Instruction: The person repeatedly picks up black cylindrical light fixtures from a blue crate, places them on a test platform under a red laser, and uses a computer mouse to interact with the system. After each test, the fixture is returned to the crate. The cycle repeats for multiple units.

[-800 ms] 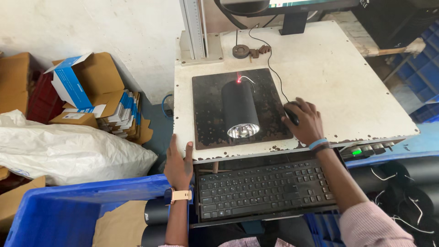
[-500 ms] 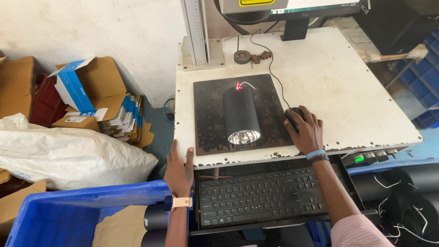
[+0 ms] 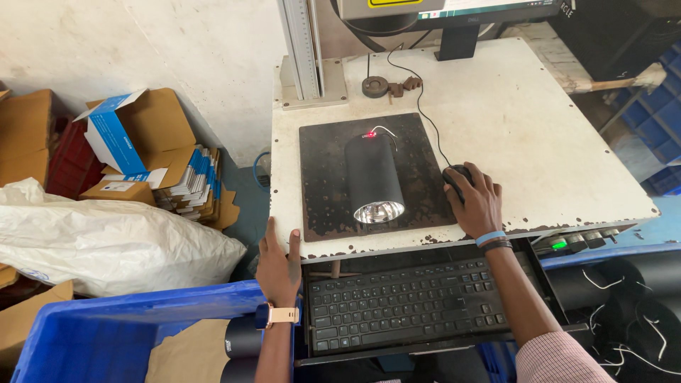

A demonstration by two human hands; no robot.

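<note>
A black cylindrical lamp housing (image 3: 374, 178) lies on its side on a dark metal plate (image 3: 323, 177), its shiny reflector end facing me and a small red dot at its far end. My right hand (image 3: 476, 200) rests on a black computer mouse (image 3: 456, 174) just right of the plate. My left hand (image 3: 277, 264) lies flat against the front left edge of the white worktable (image 3: 539, 142), fingers apart, holding nothing. A black keyboard (image 3: 408, 303) sits on a tray under the table edge, between my arms.
A blue plastic crate (image 3: 106, 326) holding black cylinders (image 3: 242, 339) and brown paper stands at the lower left. A white sack (image 3: 106, 245) and cardboard boxes (image 3: 149, 142) fill the floor to the left. A metal column (image 3: 303, 50) and monitor stand (image 3: 457, 42) rise at the back.
The view has shifted slightly, so the table sits lower in frame. Both hands keep their places, the right on the mouse and the left at the table edge.
</note>
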